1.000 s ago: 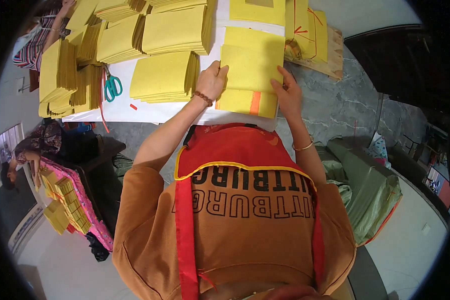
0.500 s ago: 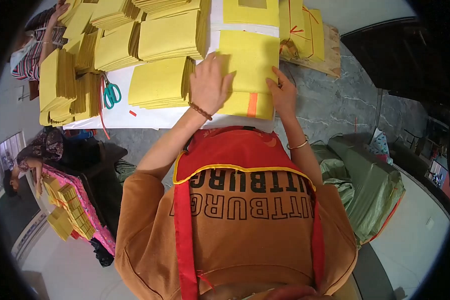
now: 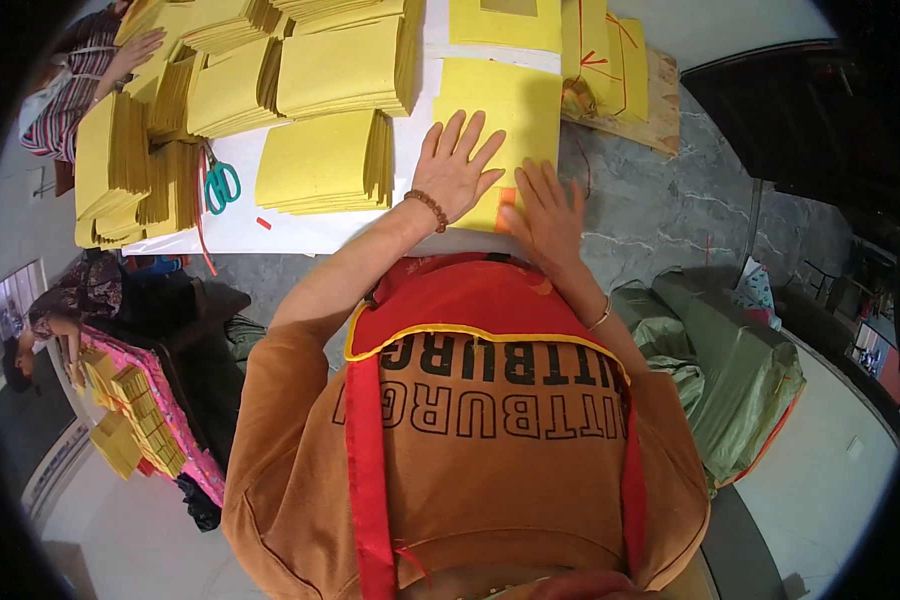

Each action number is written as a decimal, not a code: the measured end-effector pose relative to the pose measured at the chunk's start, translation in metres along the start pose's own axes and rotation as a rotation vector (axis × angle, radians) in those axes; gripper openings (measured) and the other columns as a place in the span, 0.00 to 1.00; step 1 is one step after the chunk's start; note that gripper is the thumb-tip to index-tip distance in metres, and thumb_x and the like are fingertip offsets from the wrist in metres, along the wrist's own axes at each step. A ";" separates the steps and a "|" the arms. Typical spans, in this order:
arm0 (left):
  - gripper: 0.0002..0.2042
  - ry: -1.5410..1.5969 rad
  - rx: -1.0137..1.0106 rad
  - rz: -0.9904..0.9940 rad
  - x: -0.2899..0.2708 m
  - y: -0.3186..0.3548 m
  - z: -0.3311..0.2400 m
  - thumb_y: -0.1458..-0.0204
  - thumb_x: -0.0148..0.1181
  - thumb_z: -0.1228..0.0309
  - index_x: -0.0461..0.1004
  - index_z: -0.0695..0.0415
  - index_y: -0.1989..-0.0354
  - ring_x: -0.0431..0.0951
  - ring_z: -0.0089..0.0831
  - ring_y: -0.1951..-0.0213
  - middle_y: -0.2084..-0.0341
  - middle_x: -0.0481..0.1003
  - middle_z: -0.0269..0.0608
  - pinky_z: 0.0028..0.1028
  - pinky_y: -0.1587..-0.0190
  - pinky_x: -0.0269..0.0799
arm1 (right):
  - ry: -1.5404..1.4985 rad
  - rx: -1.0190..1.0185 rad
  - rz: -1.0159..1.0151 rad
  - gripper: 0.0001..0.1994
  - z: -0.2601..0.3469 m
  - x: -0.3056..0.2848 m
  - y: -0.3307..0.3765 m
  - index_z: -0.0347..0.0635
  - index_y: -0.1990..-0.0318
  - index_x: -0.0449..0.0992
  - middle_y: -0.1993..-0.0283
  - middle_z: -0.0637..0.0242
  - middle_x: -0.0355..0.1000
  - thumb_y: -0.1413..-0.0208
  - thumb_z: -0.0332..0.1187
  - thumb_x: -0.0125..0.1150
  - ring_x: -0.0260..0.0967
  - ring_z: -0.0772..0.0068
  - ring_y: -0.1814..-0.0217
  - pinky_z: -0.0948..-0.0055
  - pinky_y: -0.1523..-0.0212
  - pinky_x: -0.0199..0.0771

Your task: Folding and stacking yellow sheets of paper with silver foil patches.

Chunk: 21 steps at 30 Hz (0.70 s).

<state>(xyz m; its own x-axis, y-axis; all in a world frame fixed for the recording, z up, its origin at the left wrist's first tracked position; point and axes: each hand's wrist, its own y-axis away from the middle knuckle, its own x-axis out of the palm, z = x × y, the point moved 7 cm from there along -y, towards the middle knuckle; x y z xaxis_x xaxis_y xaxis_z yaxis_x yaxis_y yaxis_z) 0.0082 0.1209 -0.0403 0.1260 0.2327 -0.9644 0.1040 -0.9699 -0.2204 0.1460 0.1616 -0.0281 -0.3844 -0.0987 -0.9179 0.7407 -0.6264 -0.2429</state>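
Observation:
Before me on the white table [image 3: 300, 236] lies a flat yellow paper sheet [image 3: 530, 120], with an orange strip [image 3: 506, 197] near its close edge. My left hand [image 3: 457, 170] rests on the sheet's left part, palm down, fingers spread and holding nothing. Over its near right corner lies my right hand [image 3: 548, 215], fingers stretched out, its thumb side at the orange strip. Just left of my left hand stands a stack of folded yellow papers [image 3: 320, 160]. Another yellow sheet [image 3: 505, 28] with a rectangular patch lies beyond.
More yellow stacks [image 3: 345, 65] fill the table's far left. Teal-handled scissors [image 3: 221, 185] and a small red scrap [image 3: 263, 223] lie nearby. Tied yellow bundles [image 3: 625, 70] sit on a wooden board at right. A co-worker's hand [image 3: 142, 50] touches stacks far left; another person [image 3: 75, 300] works lower left.
My right hand has come off the sheet's right edge and moved nearer and left, flattening beside the orange strip. My left hand has slid right onto the sheet, fingers spreading.

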 end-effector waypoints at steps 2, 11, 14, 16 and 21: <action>0.25 0.015 0.015 0.004 -0.001 -0.001 0.000 0.45 0.46 0.51 0.61 0.45 0.40 0.53 0.48 0.38 0.40 0.57 0.48 0.48 0.40 0.49 | -0.016 -0.059 0.167 0.28 0.002 0.019 0.009 0.44 0.38 0.59 0.32 0.59 0.50 0.44 0.47 0.50 0.45 0.55 0.31 0.42 0.38 0.41; 0.27 -0.153 0.360 -0.074 -0.010 0.000 -0.027 0.54 0.56 0.57 0.66 0.66 0.50 0.70 0.43 0.56 0.55 0.69 0.55 0.34 0.57 0.68 | -0.360 -0.073 0.116 0.24 -0.008 0.023 0.003 0.38 0.41 0.62 0.36 0.56 0.56 0.40 0.44 0.44 0.47 0.57 0.31 0.52 0.35 0.46; 0.25 -0.159 0.302 -0.037 -0.005 -0.016 -0.040 0.56 0.58 0.60 0.68 0.65 0.53 0.73 0.39 0.62 0.65 0.72 0.50 0.31 0.64 0.70 | -1.005 0.450 0.045 0.23 -0.051 0.024 0.002 0.36 0.43 0.65 0.41 0.58 0.63 0.37 0.44 0.39 0.57 0.63 0.36 0.62 0.37 0.52; 0.23 -0.097 0.237 0.029 -0.007 -0.018 -0.028 0.56 0.58 0.61 0.69 0.65 0.54 0.74 0.37 0.66 0.70 0.73 0.45 0.30 0.67 0.70 | -1.083 0.525 -0.101 0.24 -0.071 0.015 -0.004 0.36 0.42 0.63 0.41 0.60 0.64 0.36 0.45 0.38 0.59 0.65 0.38 0.64 0.39 0.55; 0.18 0.273 0.197 -0.173 -0.112 -0.001 0.004 0.58 0.54 0.72 0.72 0.57 0.54 0.75 0.34 0.68 0.72 0.75 0.38 0.32 0.65 0.73 | -1.155 0.610 -0.247 0.26 -0.081 -0.008 -0.005 0.37 0.41 0.62 0.43 0.60 0.65 0.37 0.49 0.39 0.60 0.68 0.39 0.66 0.43 0.59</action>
<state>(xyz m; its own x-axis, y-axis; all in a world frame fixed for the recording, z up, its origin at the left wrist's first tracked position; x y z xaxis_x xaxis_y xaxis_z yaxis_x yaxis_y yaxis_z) -0.0100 0.0957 0.0671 0.3846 0.3793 -0.8416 -0.0417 -0.9036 -0.4263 0.1902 0.2280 -0.0454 -0.9409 -0.3386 -0.0047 0.3367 -0.9370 0.0934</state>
